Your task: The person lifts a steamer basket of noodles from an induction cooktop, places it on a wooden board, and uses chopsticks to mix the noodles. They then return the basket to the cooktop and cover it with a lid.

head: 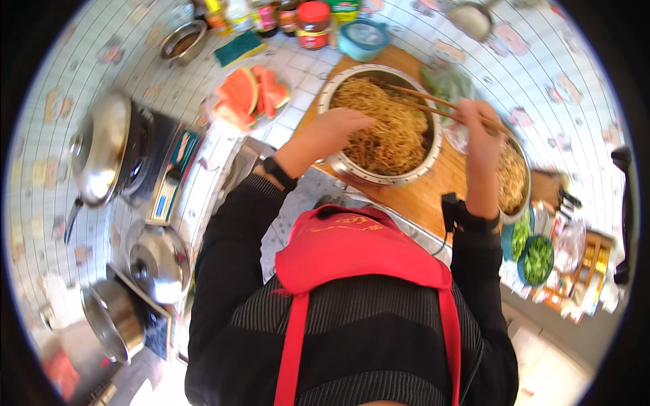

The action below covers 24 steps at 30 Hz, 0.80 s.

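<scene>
My right hand [480, 119] grips a pair of wooden chopsticks [431, 104], whose tips reach over a large steel pot [332, 96]. Brown noodles [391, 134] fill much of that pot, which stands on a wooden board [421, 195]. From the left, my left hand [337, 129] extends over the pot's rim with its fingers low over the noodles. Its palm side is hidden, and I cannot tell whether it touches or holds any. Partly behind my right forearm sits a second metal vessel [526, 190] of paler noodles [509, 177].
Watermelon slices [249, 94] lie back left, near a sponge [239, 49] and a red-lidded jar [313, 25]. A lidded wok [104, 147] and lidded pot [158, 264] stand left. Chopped greens fill a bowl [535, 260] at right. A bag of greens [447, 86] lies behind the pot.
</scene>
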Motion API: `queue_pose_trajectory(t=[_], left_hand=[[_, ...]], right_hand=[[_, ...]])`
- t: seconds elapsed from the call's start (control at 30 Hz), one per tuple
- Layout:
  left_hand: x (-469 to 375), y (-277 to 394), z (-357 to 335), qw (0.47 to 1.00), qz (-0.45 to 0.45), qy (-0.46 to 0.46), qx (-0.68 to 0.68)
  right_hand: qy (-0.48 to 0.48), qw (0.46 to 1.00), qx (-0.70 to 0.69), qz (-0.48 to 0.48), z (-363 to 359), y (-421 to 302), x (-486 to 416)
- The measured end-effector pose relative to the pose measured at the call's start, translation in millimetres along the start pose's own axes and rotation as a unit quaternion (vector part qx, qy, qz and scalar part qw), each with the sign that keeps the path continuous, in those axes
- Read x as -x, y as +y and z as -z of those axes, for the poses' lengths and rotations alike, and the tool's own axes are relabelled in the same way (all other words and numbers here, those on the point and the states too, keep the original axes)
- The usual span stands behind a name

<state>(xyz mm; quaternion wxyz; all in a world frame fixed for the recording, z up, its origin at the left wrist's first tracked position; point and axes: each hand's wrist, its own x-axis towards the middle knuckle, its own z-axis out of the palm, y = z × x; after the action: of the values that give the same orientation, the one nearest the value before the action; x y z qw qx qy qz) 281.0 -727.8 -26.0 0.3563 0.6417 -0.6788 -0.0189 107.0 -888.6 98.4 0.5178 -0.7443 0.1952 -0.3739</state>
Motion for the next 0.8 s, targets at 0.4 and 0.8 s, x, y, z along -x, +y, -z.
queue_pose_trajectory(t=[0.4, 0.8], left_hand=[[-31.4, 62.4, -7.4, 0.981, 0.049, 0.016, -0.187], [-111.9, 125.9, -61.8, 0.925, 0.247, -0.089, -0.273]], right_hand=[[0.100, 0.965, -0.078, -0.228, 25.3, 75.2, 39.8], [0.028, 0.937, 0.060, -0.343, 247.7, 120.0, 105.9]])
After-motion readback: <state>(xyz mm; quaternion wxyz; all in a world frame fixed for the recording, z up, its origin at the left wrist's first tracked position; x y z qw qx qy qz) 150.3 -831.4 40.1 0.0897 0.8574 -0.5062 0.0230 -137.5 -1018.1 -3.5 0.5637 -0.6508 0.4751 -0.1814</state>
